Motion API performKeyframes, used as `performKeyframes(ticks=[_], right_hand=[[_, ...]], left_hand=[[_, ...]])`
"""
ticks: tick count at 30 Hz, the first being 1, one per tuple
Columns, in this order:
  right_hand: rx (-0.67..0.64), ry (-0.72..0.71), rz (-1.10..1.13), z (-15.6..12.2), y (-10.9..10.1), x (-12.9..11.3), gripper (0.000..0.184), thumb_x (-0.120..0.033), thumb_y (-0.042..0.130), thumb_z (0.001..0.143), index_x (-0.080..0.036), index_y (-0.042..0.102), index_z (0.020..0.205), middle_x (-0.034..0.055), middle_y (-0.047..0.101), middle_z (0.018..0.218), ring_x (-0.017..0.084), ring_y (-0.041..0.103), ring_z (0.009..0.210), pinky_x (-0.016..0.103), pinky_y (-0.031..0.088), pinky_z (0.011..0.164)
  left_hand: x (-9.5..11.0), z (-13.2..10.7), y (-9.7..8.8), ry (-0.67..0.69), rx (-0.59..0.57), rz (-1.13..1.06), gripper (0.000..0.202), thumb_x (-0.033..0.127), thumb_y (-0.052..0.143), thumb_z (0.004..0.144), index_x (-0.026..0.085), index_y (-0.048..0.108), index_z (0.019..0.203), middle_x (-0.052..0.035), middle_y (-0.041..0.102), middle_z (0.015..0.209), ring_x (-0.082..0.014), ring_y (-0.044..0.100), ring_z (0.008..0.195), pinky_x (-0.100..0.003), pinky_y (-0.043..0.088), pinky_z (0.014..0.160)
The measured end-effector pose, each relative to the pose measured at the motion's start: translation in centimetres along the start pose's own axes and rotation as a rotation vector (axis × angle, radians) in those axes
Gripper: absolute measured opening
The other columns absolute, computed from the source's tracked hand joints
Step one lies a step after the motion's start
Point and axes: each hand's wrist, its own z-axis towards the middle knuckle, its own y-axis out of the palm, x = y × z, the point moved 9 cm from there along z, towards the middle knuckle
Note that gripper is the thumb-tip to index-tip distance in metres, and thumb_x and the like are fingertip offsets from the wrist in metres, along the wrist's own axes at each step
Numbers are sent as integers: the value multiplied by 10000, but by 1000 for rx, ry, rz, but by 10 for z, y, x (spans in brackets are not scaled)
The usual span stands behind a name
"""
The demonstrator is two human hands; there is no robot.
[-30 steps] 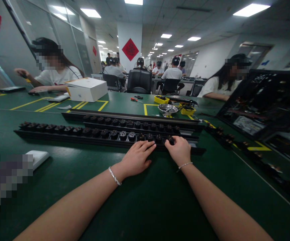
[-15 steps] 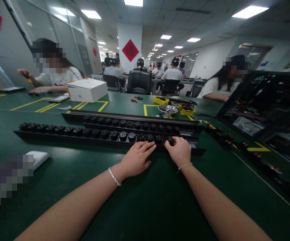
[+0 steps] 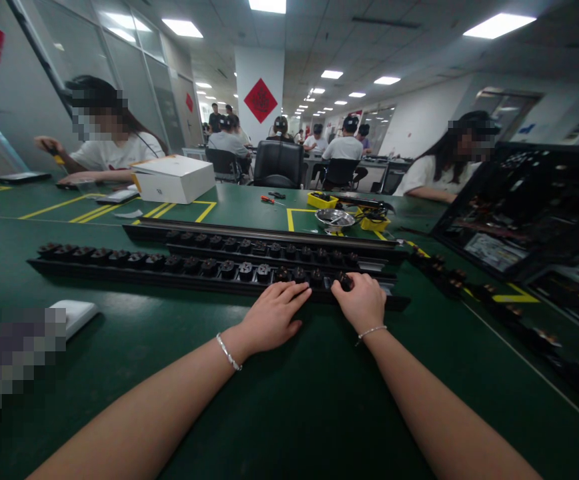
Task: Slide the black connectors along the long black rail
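Head cam: left hand [image 3: 275, 317] is laid out pretty flat, fingers stretched, nothing gripped, tips at the near edge of a long black rail [image 3: 119, 272]; right hand [image 3: 363, 299] has thumb and fingers pinched on a small black block [image 3: 345, 281] at the rail, just right of the left hand; more blocks [image 3: 227, 269] line the rail leftward from there; metal bowl [image 3: 335, 222] sits beyond the right hand, white box [image 3: 189, 183] well past the left one.

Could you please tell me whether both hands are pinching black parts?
No, only the right hand pinches a black part; the left hand lies with fingers extended, thumb apart.
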Motion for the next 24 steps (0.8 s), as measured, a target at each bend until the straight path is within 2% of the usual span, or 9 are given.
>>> performKeyframes(ticks=[16, 24], right_hand=[[-9, -3, 9, 1, 1, 3, 325, -412, 490, 766, -175, 663, 906, 81, 618, 880, 227, 514, 860, 341, 342, 764], [-24, -20, -41, 1, 2, 2, 358, -445, 477, 791, -178, 648, 956, 96, 619, 964, 243, 509, 932, 343, 337, 786]], left_hand=[[-1, 0, 1, 1, -8, 11, 644, 326, 531, 831, 233, 294, 1423, -24, 345, 1482, -235, 314, 1320, -387, 256, 1089], [0, 0, 1, -4, 2, 6, 640, 322, 535, 829, 230, 306, 1420, -22, 353, 1477, -242, 325, 1311, -392, 259, 1090]])
